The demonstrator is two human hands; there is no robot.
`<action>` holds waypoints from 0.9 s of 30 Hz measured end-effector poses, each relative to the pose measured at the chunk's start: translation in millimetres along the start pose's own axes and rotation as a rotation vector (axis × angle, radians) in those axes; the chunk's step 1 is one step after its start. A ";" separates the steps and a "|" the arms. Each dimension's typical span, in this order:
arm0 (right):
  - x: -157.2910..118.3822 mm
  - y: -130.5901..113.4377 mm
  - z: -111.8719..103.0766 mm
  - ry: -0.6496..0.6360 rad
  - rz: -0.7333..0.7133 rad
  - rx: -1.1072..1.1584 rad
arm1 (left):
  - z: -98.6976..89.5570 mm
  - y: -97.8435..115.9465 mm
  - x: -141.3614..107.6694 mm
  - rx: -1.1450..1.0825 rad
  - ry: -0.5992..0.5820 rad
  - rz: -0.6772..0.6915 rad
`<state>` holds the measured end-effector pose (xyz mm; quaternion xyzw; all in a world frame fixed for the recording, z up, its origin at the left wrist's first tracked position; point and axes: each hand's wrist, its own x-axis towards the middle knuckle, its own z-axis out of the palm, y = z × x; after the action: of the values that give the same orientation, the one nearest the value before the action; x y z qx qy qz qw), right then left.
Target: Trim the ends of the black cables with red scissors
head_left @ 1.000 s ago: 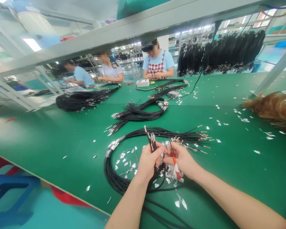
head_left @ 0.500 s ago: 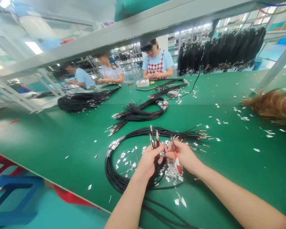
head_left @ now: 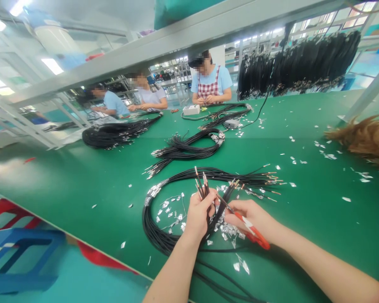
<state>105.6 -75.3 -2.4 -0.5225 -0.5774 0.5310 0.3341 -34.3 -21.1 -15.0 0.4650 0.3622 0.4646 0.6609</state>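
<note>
My left hand (head_left: 199, 214) is closed round several black cables (head_left: 205, 189), whose metal-tipped ends stick up above the fingers. In my right hand (head_left: 254, 214) is a pair of scissors (head_left: 251, 229) with red-and-white handles; its dark, narrow tips reach to the fingers of my left hand. Between the hands, more cables of the same bundle fan out with bare ends. A large coil of black cable (head_left: 154, 235), wrapped with silvery tape (head_left: 154, 191) at its left side, curves round my left hand on the green table (head_left: 113, 227). Foil scraps (head_left: 229, 229) lie beneath my hands.
Further cable bundles (head_left: 189, 153) and a dark heap of cables (head_left: 110, 134) lie across the table. Scraps are scattered at right, near brown hair (head_left: 363, 141). Three people sit opposite. Cables hang from a rack (head_left: 303, 63); a metal beam (head_left: 113, 63) spans overhead. Stools (head_left: 22, 261) stand lower left.
My right hand has drawn back to the right from my left. The scissors have swung from upright to slanting, tips toward my left hand. The view has shifted slightly.
</note>
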 end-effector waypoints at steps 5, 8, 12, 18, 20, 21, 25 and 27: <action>-3.3 -7.6 -0.9 -0.019 0.010 0.128 | 2.8 -0.4 -4.3 0.063 0.030 0.053; -5.3 -5.6 1.0 -0.036 -0.057 0.204 | 3.8 -1.1 -6.4 0.061 0.057 0.094; -6.2 0.9 6.3 -0.026 -0.063 0.270 | 3.1 -2.6 -8.3 0.079 0.060 0.123; -6.6 0.7 9.9 0.006 -0.039 0.368 | 2.5 -2.6 -9.1 0.094 0.054 0.132; -6.7 -1.0 7.7 0.054 -0.028 0.356 | 2.1 -1.9 -8.2 0.055 0.043 0.095; -6.6 -1.3 5.8 0.083 -0.026 0.339 | 1.6 -1.8 -7.3 0.039 0.029 0.064; -6.2 3.5 -6.0 0.184 -0.074 0.149 | -2.2 -3.9 -1.8 0.072 -0.055 -0.069; -6.8 7.8 -13.3 0.256 -0.176 -0.097 | -4.1 -6.1 1.2 0.095 -0.051 -0.099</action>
<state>121.6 -79.1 -5.9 -0.5490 -0.5986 0.4002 0.4244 -36.0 -19.7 -22.1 0.4888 0.3894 0.4017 0.6694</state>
